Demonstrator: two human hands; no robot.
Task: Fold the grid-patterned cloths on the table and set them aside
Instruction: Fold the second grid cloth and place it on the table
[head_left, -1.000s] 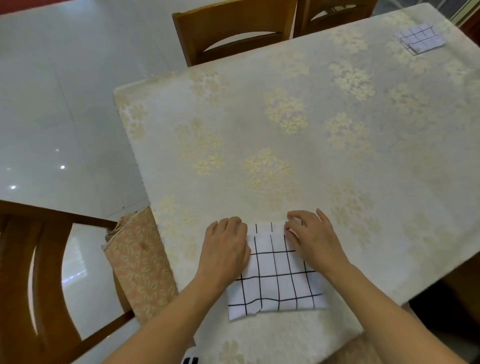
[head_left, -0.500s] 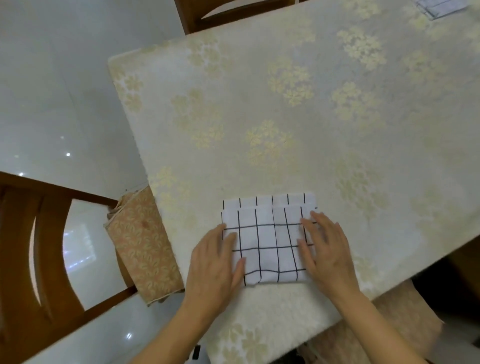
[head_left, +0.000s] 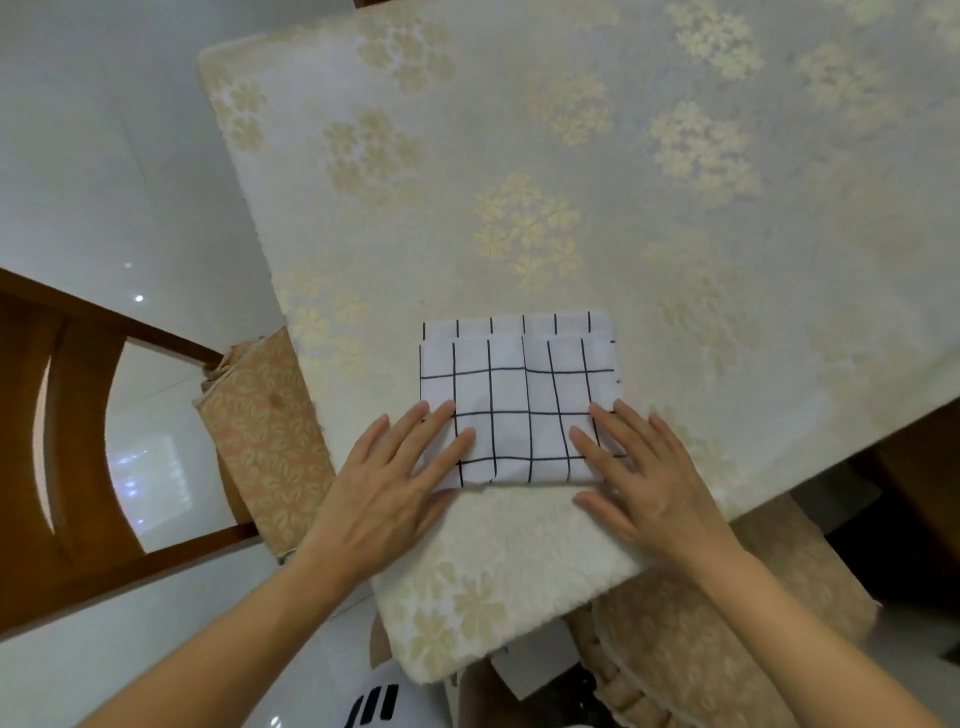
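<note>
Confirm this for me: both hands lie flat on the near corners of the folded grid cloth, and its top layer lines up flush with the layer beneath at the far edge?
Not quite. In the head view the left hand and right hand do lie flat on the near corners of the grid cloth, but the top layer stops short, leaving a strip of the lower layer showing at the far edge.

No text, label or number is legible.

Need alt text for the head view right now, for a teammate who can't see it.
Both hands, left and right, lie flat on the near corners of a folded grid cloth near the table edge. A wooden chair stands to the left.
</note>
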